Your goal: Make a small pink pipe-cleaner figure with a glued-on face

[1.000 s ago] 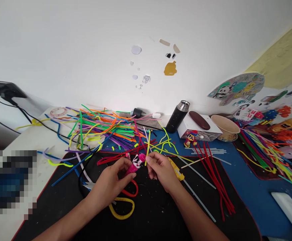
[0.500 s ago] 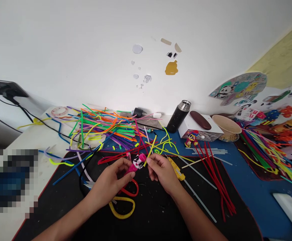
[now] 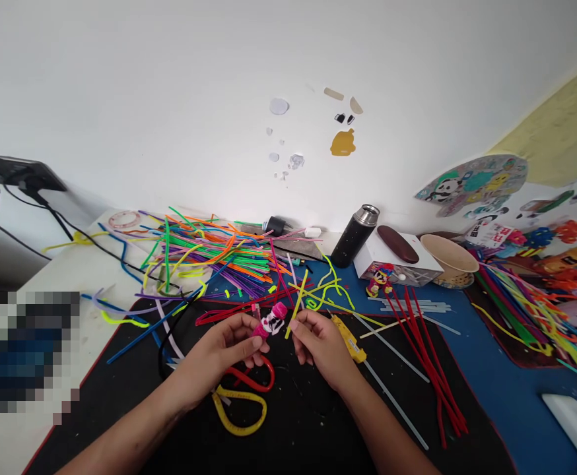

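My left hand (image 3: 229, 343) pinches a small pink, white and black figure (image 3: 271, 322) that looks made of pipe cleaners. The figure is tilted, its pink end up and to the right. Just right of it, my right hand (image 3: 318, 336) holds a short yellow pipe cleaner (image 3: 297, 305) between thumb and finger, the strip slanting upward. A small gap lies between strip and figure. Below my left hand rest scissors with one red handle (image 3: 263, 376) and one yellow handle (image 3: 241, 432); their blades are partly hidden under that hand.
A pile of coloured pipe cleaners (image 3: 219, 247) lies at the back left. Behind my right hand are a black flask (image 3: 352, 241) and a white box (image 3: 420, 264). A yellow glue gun (image 3: 348, 340), a finished-looking figure (image 3: 380, 280) and red pipe cleaners (image 3: 430, 369) lie to the right.
The figure has turned a little in my left hand, and the gap between it and the yellow pipe cleaner has widened. The whole view has shifted slightly.
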A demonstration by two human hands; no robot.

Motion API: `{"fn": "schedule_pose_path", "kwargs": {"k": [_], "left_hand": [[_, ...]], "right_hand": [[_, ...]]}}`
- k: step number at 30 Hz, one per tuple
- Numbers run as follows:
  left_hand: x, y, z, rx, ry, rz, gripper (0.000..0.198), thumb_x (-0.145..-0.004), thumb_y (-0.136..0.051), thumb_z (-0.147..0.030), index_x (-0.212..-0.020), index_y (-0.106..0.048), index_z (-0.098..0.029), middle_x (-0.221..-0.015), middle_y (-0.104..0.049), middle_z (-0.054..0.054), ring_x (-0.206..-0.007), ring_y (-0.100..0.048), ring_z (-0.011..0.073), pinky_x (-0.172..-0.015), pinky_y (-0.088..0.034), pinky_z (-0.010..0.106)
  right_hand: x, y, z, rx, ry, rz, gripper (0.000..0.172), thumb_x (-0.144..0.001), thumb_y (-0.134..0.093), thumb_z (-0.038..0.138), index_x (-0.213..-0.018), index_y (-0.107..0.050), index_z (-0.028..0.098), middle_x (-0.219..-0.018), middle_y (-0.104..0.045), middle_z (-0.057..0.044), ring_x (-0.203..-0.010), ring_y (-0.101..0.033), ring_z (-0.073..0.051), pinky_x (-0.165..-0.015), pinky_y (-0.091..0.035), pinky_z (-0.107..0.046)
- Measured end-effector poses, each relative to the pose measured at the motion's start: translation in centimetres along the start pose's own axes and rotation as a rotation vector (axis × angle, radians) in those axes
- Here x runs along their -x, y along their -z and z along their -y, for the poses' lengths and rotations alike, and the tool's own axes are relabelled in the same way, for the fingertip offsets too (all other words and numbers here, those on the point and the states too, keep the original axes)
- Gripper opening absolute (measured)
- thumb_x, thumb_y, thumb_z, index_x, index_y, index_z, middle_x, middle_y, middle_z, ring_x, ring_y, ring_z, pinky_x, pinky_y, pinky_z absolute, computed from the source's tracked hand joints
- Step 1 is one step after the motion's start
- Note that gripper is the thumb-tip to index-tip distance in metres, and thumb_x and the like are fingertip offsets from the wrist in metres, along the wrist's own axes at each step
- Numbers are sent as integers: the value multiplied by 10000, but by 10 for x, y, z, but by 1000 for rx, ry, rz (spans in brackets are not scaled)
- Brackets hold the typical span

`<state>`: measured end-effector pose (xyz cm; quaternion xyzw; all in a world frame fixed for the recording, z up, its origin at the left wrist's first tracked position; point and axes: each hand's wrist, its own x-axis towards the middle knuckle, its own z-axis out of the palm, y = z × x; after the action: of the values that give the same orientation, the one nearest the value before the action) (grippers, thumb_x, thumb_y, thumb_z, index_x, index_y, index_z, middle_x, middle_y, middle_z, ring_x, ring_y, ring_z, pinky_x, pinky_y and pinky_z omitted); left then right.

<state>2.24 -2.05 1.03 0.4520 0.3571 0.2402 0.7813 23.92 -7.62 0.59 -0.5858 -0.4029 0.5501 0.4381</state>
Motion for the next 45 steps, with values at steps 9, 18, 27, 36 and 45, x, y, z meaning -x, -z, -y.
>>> {"fn": "schedule_pose_path", "kwargs": {"k": [9,18,27,36,45], "left_hand": [[-2,-3,-5,410,37,-119,326,-754,-926,-334,-956,-746,-151,-1080,-770,121,-862,-699,186,-718,-563,256],[-11,-1,-7,466,39,-96,219,-804,-876,-258,-942,-746,-148,-1053,-764,106,-759,-696,158,-623,-563,229],[-9,-3,-3,457,2,-93,225,-814,-881,-231,-937,-716,-142,-1056,-794,111,-752,-721,142,-733,-615,246],[-5,-5,1,425,-42,-95,264,-818,-888,-261,-985,-713,-154,-1095,-785,105,-816,-732,161,-787,-612,275],[-2,6,1,210,-110,-148,338,-830,-869,-397,-970,-674,-159,-967,-779,91,-826,-706,178,-763,-559,277]], "right_hand": [[8,-10,-1,79,-22,123,357,-926,-660,539,-827,-564,210,-603,-569,57,-450,-510,-88,-423,-306,-207],[24,-23,-5,300,-49,293,144,-962,-623,287,-848,-628,199,-674,-627,44,-523,-581,-99,-521,-443,-202],[23,-26,-11,200,-66,262,216,-970,-662,420,-950,-643,206,-796,-697,5,-577,-659,-125,-509,-437,-209],[9,-27,-14,71,23,115,345,-949,-678,541,-989,-685,198,-720,-670,12,-512,-570,-115,-493,-425,-237],[2,-12,-5,119,70,-45,357,-921,-684,551,-860,-636,202,-677,-625,21,-490,-547,-116,-490,-396,-250]]}}
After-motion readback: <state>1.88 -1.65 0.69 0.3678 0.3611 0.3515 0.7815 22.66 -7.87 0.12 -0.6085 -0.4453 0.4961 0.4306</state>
